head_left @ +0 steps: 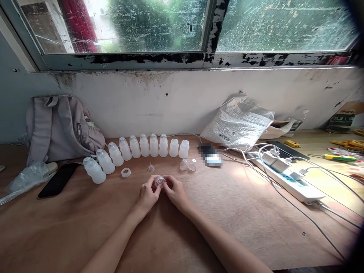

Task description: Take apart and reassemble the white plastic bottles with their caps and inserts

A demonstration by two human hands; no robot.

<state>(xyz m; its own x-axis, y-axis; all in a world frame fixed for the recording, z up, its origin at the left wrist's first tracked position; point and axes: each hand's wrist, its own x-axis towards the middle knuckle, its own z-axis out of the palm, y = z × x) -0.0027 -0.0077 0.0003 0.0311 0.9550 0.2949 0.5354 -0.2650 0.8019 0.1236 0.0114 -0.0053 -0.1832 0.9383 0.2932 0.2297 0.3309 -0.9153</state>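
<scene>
My left hand (149,194) and my right hand (175,192) meet over the middle of the table. The fingers of both are closed round a small clear round bottle part (160,181); whether it is a cap or a collar, I cannot tell. Just beyond stands a clear nipple (151,167), with a white collar ring (126,172) to its left. Two clear caps (192,165) lie to the right, side by side. Behind them curves a row of several frosted baby bottles (135,147). Most have clear tops; the two at the right end, including the last bottle (184,149), are uncapped.
A grey backpack (64,129), a plastic bag (28,178) and a black phone (58,180) are at the left. To the right lie a silver pouch (239,121), a white power strip (290,178) with plugs, trailing cables and a yellow-handled screwdriver (338,157).
</scene>
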